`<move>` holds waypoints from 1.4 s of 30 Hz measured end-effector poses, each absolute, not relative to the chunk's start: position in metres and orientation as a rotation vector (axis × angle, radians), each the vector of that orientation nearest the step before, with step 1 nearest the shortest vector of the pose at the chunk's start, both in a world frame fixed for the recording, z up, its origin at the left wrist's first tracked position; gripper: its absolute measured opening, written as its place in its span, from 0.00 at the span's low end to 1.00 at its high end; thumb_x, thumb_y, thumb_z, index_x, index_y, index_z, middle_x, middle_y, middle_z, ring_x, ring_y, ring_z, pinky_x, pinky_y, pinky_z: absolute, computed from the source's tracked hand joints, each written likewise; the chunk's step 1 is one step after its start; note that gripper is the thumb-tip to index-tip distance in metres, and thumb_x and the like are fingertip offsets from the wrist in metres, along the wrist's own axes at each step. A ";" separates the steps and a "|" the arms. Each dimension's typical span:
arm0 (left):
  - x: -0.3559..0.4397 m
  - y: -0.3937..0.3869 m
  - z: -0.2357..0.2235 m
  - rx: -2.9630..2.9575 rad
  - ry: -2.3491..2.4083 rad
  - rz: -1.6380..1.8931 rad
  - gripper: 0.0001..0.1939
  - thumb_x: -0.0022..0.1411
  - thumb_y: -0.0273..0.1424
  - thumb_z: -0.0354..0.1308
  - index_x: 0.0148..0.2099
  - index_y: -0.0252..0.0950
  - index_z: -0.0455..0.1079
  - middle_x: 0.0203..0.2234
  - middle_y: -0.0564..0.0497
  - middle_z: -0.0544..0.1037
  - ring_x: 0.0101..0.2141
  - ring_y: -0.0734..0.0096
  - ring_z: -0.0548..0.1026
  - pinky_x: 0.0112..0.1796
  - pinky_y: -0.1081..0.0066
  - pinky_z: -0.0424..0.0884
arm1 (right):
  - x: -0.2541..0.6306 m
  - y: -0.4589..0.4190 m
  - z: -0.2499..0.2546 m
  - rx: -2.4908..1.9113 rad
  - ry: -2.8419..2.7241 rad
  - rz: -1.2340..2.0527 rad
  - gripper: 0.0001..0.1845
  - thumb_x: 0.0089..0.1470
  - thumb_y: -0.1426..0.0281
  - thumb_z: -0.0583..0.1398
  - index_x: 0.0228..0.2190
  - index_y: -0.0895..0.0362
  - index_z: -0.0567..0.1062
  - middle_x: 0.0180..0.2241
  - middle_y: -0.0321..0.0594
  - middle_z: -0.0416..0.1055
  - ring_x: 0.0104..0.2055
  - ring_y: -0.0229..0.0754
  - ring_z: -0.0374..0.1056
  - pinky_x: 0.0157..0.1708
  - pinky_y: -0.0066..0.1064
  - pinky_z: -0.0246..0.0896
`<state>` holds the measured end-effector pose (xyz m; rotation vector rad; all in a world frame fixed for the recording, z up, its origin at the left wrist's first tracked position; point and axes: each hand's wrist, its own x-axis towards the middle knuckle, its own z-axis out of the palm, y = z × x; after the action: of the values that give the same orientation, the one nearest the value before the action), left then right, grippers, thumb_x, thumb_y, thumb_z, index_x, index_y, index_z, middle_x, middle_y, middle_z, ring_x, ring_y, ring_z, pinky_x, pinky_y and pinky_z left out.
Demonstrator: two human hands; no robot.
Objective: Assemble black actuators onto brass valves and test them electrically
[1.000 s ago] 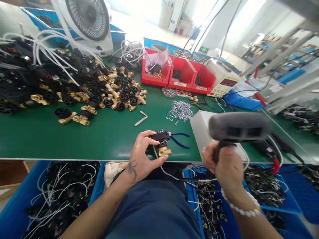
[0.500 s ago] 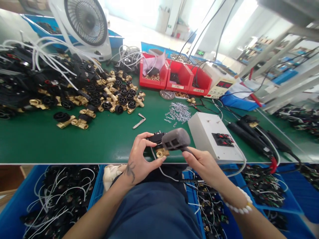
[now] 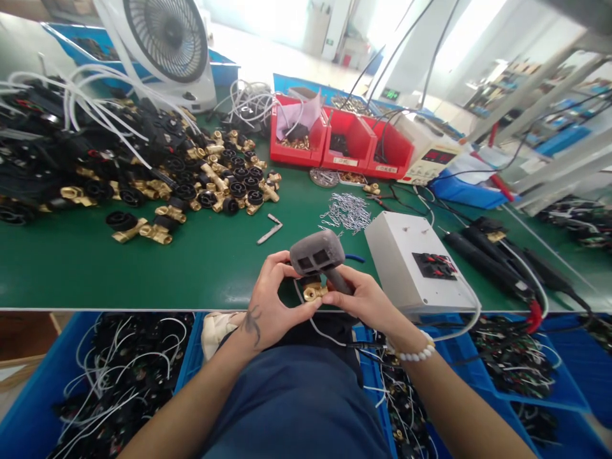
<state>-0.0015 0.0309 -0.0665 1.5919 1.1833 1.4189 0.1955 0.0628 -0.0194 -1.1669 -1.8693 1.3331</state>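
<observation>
At the table's front edge, my left hand [image 3: 270, 299] is closed around a brass valve [image 3: 314, 292] with a black part on top, thumb against the brass. A thin white cable hangs from the piece. My right hand [image 3: 361, 296] grips a grey mallet [image 3: 316, 250] by its handle, close under the head. The mallet head sits over the valve and hides most of the black part. My right fingertips are close to the brass; whether they touch it is unclear. Beyond the hands lie an L-shaped metal key [image 3: 270, 229] and a pile of small metal clips [image 3: 348, 211].
Brass valves with black caps [image 3: 234, 185] crowd the left, below a white fan [image 3: 167, 38]. Red bins [image 3: 299, 155] stand at the back. A grey switch box [image 3: 394, 268] and black electric screwdrivers [image 3: 482, 264] occupy the right. Blue crates [image 3: 184, 357] sit below the edge.
The mallet head has moved left over the valve. My right hand has come left, closer to my left hand, and now grips nearer the head. A blue strip shows behind the mallet.
</observation>
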 end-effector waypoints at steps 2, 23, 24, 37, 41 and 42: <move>-0.002 0.031 -0.067 1.578 1.175 1.423 0.17 0.52 0.32 0.72 0.42 0.38 0.70 0.52 0.43 0.70 0.54 0.52 0.73 0.56 0.47 0.71 | 0.195 0.063 -0.022 -1.157 -1.874 1.320 0.30 0.50 0.48 0.69 0.43 0.58 0.78 0.35 0.39 0.74 0.38 0.43 0.69 0.40 0.33 0.67; 0.001 0.031 -0.066 1.654 1.217 1.465 0.19 0.52 0.32 0.71 0.43 0.38 0.67 0.52 0.42 0.72 0.53 0.56 0.74 0.52 0.51 0.74 | 0.232 0.024 0.028 -1.441 -2.074 0.677 0.27 0.66 0.48 0.53 0.25 0.55 0.66 0.17 0.32 0.59 0.17 0.33 0.53 0.18 0.27 0.44; 0.001 0.031 -0.066 1.654 1.216 1.463 0.19 0.52 0.32 0.71 0.43 0.38 0.67 0.52 0.42 0.72 0.53 0.56 0.74 0.52 0.51 0.74 | 0.232 0.023 0.028 -1.400 -1.965 0.701 0.27 0.67 0.47 0.52 0.27 0.54 0.67 0.17 0.31 0.57 0.17 0.33 0.52 0.17 0.27 0.44; 0.000 0.032 -0.066 1.685 1.237 1.459 0.19 0.52 0.32 0.72 0.42 0.38 0.67 0.51 0.42 0.72 0.53 0.56 0.74 0.52 0.52 0.75 | 0.225 0.033 0.031 -1.353 -1.737 0.964 0.31 0.66 0.42 0.47 0.25 0.53 0.63 0.15 0.29 0.51 0.15 0.33 0.46 0.17 0.28 0.41; 0.000 0.033 -0.066 1.703 1.236 1.488 0.19 0.51 0.31 0.72 0.41 0.38 0.66 0.51 0.42 0.73 0.53 0.56 0.74 0.52 0.51 0.74 | 0.219 0.038 0.030 -1.526 -2.085 0.916 0.34 0.61 0.38 0.52 0.22 0.54 0.64 0.16 0.32 0.57 0.18 0.34 0.51 0.19 0.29 0.43; 0.000 0.033 -0.066 1.701 1.236 1.495 0.19 0.51 0.31 0.72 0.41 0.38 0.66 0.51 0.42 0.73 0.53 0.55 0.74 0.52 0.51 0.74 | 0.218 0.039 0.031 -1.556 -2.177 0.874 0.34 0.60 0.38 0.53 0.21 0.55 0.64 0.16 0.33 0.58 0.19 0.34 0.52 0.20 0.29 0.43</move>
<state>0.0000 0.0331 -0.0665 1.7012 1.2358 1.4945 0.2178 0.0392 0.0309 -1.5558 -2.1770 0.8742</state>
